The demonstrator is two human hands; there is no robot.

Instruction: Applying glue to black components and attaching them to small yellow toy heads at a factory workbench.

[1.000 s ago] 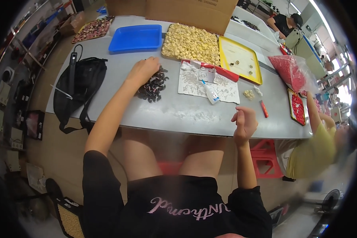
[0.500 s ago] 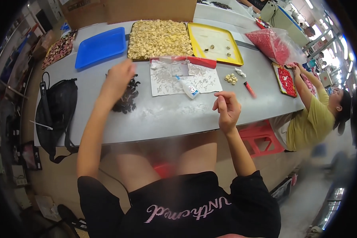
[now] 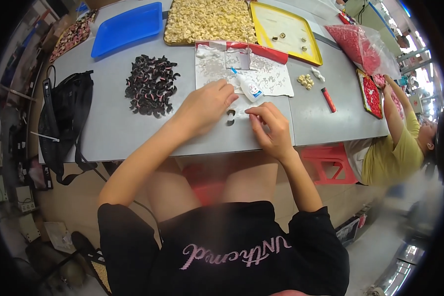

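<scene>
Left hand and right hand pinched a small dark curved piece on the grey table, fingers curled

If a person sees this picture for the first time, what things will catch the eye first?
First come the two hands meeting at the table's near edge: the left hand and the right hand close around a small dark curved piece on the grey table. To the left lies a heap of dark curved pieces. Farther back stand a tray of pale yellow pieces and a blue tray.
</scene>
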